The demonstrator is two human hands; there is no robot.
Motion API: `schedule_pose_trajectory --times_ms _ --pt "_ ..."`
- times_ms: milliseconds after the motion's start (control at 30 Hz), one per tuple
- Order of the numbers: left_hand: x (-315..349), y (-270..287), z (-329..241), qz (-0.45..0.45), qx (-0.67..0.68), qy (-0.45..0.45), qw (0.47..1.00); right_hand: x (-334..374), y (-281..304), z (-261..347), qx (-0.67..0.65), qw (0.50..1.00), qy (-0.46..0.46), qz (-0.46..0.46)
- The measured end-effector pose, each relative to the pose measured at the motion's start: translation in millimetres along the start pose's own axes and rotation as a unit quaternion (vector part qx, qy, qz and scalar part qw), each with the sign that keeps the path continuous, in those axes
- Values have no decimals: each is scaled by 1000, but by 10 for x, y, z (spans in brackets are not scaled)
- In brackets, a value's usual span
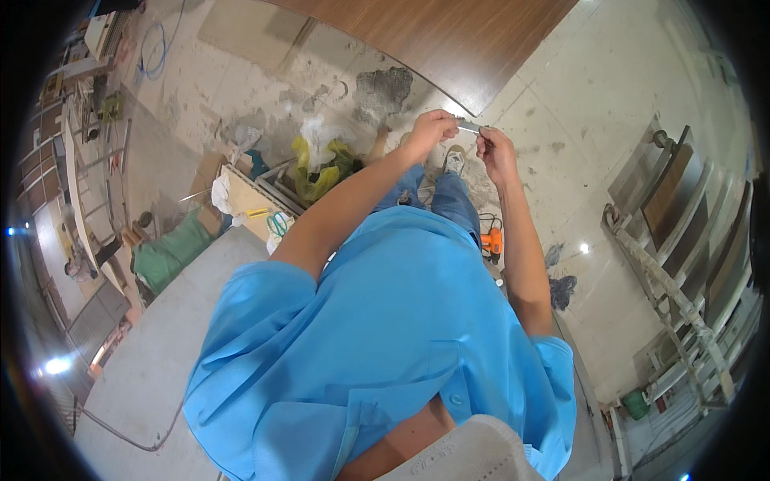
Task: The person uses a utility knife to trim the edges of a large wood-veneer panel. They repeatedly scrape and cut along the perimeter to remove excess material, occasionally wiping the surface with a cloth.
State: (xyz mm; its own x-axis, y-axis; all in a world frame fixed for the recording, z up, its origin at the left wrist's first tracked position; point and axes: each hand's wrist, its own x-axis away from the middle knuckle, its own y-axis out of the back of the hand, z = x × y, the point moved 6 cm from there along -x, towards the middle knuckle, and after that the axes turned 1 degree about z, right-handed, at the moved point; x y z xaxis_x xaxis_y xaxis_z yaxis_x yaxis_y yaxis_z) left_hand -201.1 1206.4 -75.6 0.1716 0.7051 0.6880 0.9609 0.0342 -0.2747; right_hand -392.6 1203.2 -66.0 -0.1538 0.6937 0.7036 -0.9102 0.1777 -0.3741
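Observation:
Out in front of me, my left hand [433,132] and my right hand [499,157] are both closed on a thin grey metal-looking strip [468,127]. The strip stretches between my fingertips, one end in each hand; its exact kind is too small to make out. Just beyond it is the corner of a brown wood-grain panel [473,56], apart from my hands. One of my shoes [455,160] shows on the floor below. An orange power tool [494,240] lies near my right leg, partly hidden by my forearm and clothing.
To my left, a bench edge holds teal-handled scissors [278,225] and a yellow tool [257,212]. A yellow-green plastic bag [323,178] lies beside it, with a green sack [171,255] farther left. A metal rack [670,293] with several boards stands at right.

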Motion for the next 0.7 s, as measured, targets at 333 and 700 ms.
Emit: schedule_pose_trajectory --times_ms 333,700 --pt "-11 -112 103 -71 124 21 989 -275 47 99 42 998 -9 34" --pt "-29 -217 119 -146 197 -17 969 -368 56 158 52 994 -7 91"
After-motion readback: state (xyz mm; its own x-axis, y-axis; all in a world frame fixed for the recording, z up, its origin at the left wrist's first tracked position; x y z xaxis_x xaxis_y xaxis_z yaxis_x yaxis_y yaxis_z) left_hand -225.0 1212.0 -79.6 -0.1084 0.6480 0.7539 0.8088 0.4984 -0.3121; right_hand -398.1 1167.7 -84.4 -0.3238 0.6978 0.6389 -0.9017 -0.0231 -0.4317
